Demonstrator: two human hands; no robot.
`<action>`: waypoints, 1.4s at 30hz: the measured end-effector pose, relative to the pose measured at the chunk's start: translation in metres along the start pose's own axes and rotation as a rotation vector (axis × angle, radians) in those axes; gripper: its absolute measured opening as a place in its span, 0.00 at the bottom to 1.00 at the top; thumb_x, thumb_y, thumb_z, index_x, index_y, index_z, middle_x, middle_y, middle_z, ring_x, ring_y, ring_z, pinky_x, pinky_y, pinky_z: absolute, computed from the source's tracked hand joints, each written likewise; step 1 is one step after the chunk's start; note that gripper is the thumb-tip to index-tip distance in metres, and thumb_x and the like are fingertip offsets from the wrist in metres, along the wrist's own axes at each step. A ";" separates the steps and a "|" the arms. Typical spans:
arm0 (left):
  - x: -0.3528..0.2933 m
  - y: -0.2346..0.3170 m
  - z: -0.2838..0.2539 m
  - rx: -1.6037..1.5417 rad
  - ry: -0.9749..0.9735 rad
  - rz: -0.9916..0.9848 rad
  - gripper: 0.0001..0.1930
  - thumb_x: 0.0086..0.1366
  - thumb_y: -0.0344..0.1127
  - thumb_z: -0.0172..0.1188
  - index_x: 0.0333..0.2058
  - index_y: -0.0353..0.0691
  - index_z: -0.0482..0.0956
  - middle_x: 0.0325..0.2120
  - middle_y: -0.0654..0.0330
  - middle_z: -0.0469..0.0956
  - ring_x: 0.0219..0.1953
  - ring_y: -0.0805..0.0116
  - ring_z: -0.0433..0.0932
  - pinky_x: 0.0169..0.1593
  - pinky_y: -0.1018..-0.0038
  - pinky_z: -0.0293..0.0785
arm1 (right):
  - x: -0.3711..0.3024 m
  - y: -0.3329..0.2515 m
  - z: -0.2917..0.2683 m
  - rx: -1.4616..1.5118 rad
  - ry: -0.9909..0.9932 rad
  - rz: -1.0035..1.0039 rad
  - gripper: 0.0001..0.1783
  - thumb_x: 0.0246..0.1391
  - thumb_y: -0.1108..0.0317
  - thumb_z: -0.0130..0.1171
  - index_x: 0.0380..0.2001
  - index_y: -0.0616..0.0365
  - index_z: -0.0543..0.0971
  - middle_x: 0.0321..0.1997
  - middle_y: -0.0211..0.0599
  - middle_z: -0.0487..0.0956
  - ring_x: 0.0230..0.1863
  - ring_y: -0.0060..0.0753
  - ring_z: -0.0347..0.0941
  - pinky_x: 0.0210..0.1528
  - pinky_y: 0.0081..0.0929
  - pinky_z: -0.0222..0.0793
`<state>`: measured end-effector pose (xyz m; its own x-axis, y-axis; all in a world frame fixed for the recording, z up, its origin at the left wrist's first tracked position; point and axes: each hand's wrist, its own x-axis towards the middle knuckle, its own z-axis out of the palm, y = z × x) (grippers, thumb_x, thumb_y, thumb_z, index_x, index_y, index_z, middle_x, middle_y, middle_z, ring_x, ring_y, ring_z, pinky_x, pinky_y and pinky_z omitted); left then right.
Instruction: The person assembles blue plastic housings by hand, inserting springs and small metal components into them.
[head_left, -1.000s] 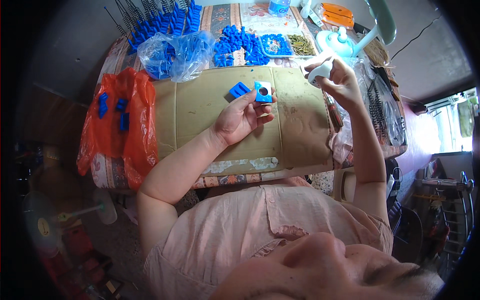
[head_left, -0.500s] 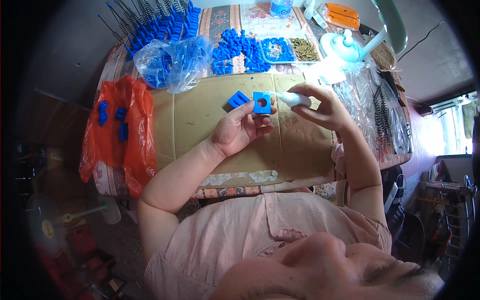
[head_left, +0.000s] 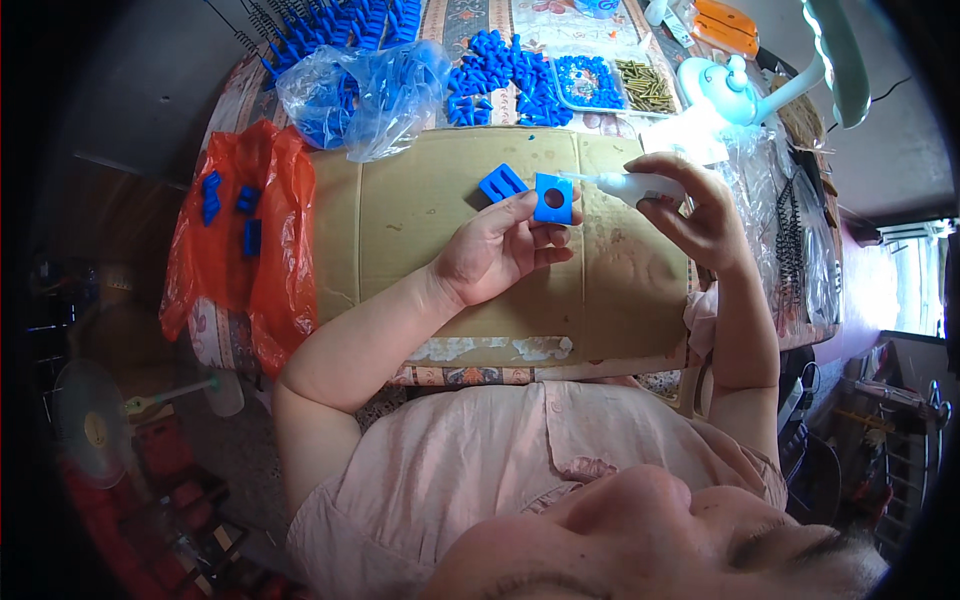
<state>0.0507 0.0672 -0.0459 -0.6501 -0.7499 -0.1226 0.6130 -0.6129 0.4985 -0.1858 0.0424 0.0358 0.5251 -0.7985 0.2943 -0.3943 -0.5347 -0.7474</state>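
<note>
Between the thumb and fingers of my left hand (head_left: 497,250) is a blue square plastic piece with a round hole (head_left: 545,212). My right hand (head_left: 705,215) is closed round a small white squeeze bottle (head_left: 640,186) with a thin nozzle. The nozzle points left, its tip at or just by the upper right corner of the square piece; whether it touches I cannot tell. Just beyond my left fingers, a blue slotted piece (head_left: 500,180) lies tilted on the cardboard sheet (head_left: 400,200).
A red plastic bag (head_left: 285,270) with several blue parts on it lies at the left. Along the back are a clear bag of blue parts (head_left: 365,95), a pile of blue cones (head_left: 490,80), a container of brass-coloured pins (head_left: 645,85) and a lit lamp (head_left: 720,90).
The whole view has shifted slightly, so the table sits farther right and higher. The bottle in my right hand has tilted nearer level, its nozzle still by the square piece's corner.
</note>
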 end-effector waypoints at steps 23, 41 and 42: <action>-0.001 -0.005 0.001 -0.005 -0.033 -0.048 0.21 0.67 0.42 0.43 0.53 0.35 0.63 0.43 0.57 0.72 0.37 0.71 0.72 0.47 0.69 0.70 | -0.001 0.000 0.008 -0.150 -0.024 -0.045 0.15 0.46 0.77 0.57 0.41 0.61 0.75 0.29 0.35 0.76 0.27 0.21 0.70 0.30 0.19 0.65; -0.002 -0.002 0.006 0.034 -0.016 -0.047 0.24 0.67 0.44 0.43 0.56 0.34 0.60 0.45 0.56 0.71 0.37 0.72 0.71 0.48 0.68 0.69 | -0.002 0.000 0.006 -0.167 0.017 -0.063 0.16 0.42 0.76 0.59 0.39 0.57 0.76 0.31 0.38 0.77 0.28 0.35 0.74 0.31 0.28 0.68; -0.002 -0.002 0.007 0.040 0.003 -0.048 0.24 0.67 0.44 0.43 0.56 0.34 0.60 0.45 0.56 0.71 0.37 0.72 0.72 0.48 0.68 0.69 | -0.003 0.000 0.007 -0.143 0.035 -0.059 0.16 0.42 0.76 0.59 0.39 0.58 0.76 0.31 0.38 0.77 0.28 0.36 0.74 0.30 0.28 0.67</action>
<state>0.0478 0.0721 -0.0410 -0.6766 -0.7209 -0.1500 0.5628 -0.6376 0.5261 -0.1825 0.0464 0.0306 0.5245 -0.7725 0.3579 -0.4684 -0.6128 -0.6364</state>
